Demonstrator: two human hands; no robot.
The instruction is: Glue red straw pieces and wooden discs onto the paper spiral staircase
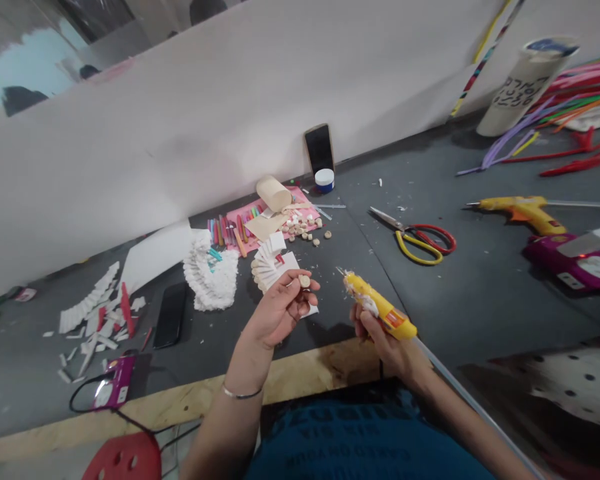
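Note:
My left hand [282, 305] is raised palm-up over the dark table [480, 300], fingers pinched on a small round wooden piece [305, 281] at the fingertips. My right hand [380, 337] is wrapped round a yellow glue gun [377, 307] whose nozzle points up and left, a short gap from the wooden piece. Just beyond the left hand lies a fan of white folded paper pieces [270, 263].
On the table lie a white ruffled paper shape [211, 273], a pink sheet with coloured sticks and wooden discs [260, 223], scissors [417, 239], a second glue gun [523, 210], two phones [170, 315], a white-lidded jar [325, 180] and paper scraps [97, 317]. A white wall stands behind.

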